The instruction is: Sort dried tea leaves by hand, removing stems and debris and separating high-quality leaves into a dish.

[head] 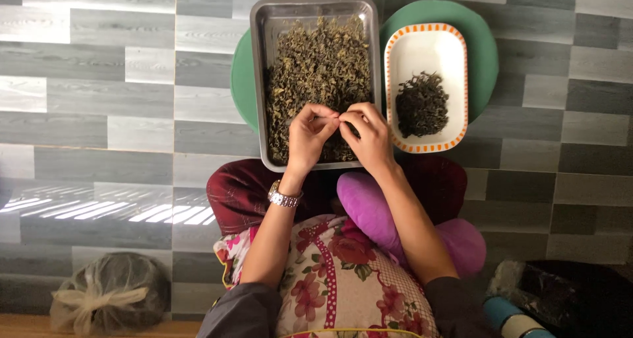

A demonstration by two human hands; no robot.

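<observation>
**Two hands pinch at dried leaves over a metal tray**

Head view: the left hand (pixel 308 135) and the right hand (pixel 369 135) meet fingertip to fingertip over the near end of a rectangular metal tray (pixel 262 81). Each grip is clenched on a small bit of the dried leaves (pixel 316 67) that fill the tray. Just beside the tray, to the right, a white dish with an orange rim (pixel 428 44) holds a smaller dark leaf pile (pixel 422 105). Both sit on a round green stool (pixel 484 54) on the grey plank floor (pixel 99 114). A wristwatch (pixel 283 197) is on the left wrist.
</observation>
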